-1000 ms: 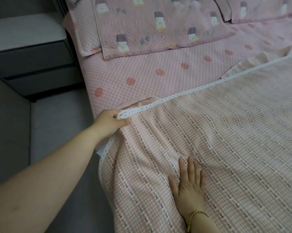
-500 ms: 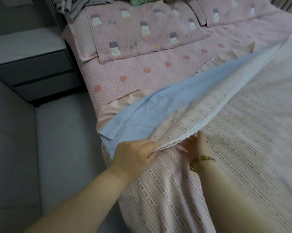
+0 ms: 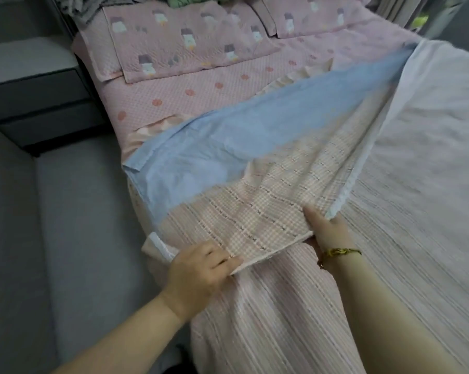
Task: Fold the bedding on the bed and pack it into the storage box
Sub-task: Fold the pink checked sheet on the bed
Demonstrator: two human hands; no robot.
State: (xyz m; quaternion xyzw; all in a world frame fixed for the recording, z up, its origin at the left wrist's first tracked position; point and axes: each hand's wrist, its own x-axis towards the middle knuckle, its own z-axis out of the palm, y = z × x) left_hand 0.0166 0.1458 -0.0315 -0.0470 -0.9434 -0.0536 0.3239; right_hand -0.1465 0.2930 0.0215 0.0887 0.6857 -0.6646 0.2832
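A pink checked blanket (image 3: 268, 214) with a light blue underside (image 3: 228, 139) and white lace trim covers the near half of the bed. Its upper edge is pulled back toward me, turning the blue side up. My left hand (image 3: 198, 268) grips the folded edge at its near left corner. My right hand (image 3: 326, 229), with a gold bracelet on the wrist, holds the same edge further right, its fingers tucked under the fabric. No storage box is in view.
Two pink quilted pillows (image 3: 184, 39) lie at the head of the bed on a pink dotted sheet (image 3: 201, 85). A dark nightstand (image 3: 33, 85) stands at the left, with grey floor (image 3: 66, 238) beside the bed. Green and grey clothes (image 3: 190, 0) lie beyond the pillows.
My left hand pulled the blanket's top edge toward me, exposing the blue underside. My right hand left its flat place on the blanket and took hold of the folded edge.
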